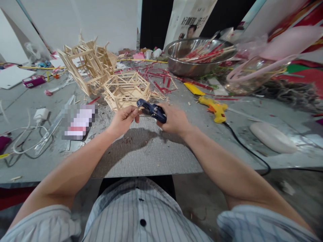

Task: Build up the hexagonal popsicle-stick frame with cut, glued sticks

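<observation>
My right hand (174,117) is wrapped round a dark blue hand cutter (153,111), its head turned to the left. Close to that head, the fingers of my left hand (126,117) pinch a thin wooden stick (141,108), of which only a short end shows. Just behind both hands sits a low frame of wooden sticks (126,88), many-sided with a flat base. A taller stick structure (88,67) stands behind it to the left.
To the right lie a yellow glue gun (214,107) with a black cord and a white rounded object (274,137). A steel bowl (179,65) of red-and-wood sticks stands behind. On the left are a phone (80,121) and a white charger (41,115) with its cable.
</observation>
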A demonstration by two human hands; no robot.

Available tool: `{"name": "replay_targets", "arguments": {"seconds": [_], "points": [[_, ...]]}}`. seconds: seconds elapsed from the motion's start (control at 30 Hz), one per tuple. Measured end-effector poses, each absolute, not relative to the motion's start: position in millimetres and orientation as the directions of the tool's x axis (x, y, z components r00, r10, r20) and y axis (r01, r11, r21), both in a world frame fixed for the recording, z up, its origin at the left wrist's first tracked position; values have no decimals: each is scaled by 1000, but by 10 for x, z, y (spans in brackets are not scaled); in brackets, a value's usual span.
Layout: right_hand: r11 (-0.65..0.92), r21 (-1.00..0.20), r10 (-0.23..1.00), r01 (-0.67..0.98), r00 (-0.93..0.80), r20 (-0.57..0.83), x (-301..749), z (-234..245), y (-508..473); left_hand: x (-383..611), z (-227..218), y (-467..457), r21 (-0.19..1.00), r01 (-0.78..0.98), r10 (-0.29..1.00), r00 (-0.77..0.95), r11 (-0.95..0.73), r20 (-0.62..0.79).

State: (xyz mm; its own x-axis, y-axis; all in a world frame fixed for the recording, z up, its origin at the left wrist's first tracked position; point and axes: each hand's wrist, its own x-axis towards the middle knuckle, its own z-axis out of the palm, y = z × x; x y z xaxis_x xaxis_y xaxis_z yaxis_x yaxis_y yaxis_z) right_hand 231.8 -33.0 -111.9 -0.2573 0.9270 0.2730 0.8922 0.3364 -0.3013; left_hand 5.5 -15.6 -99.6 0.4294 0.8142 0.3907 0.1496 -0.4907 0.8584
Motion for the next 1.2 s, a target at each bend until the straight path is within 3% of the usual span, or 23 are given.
{"name": "replay_targets", "arguments": {"seconds": [0.3, 0.67, 0.93, 1.2], "points": [[345, -240, 925, 907, -285, 252, 2235, -1049, -413, 40, -1108, -110, 858, 83, 794, 433, -507, 427], [293, -216, 951, 932, -260, 168, 2196, -999, -447, 33, -1069, -108, 779, 190, 769, 411, -598, 490], [302, -221, 945, 927, -262, 195, 2207, -1007, -442, 37, -1015, -159, 794, 236, 798, 412, -560, 441], [320, -229, 937, 919, -271, 219, 2211, -1020, -434, 71, -1023, -170, 844, 169, 813, 419, -508, 405]]}}
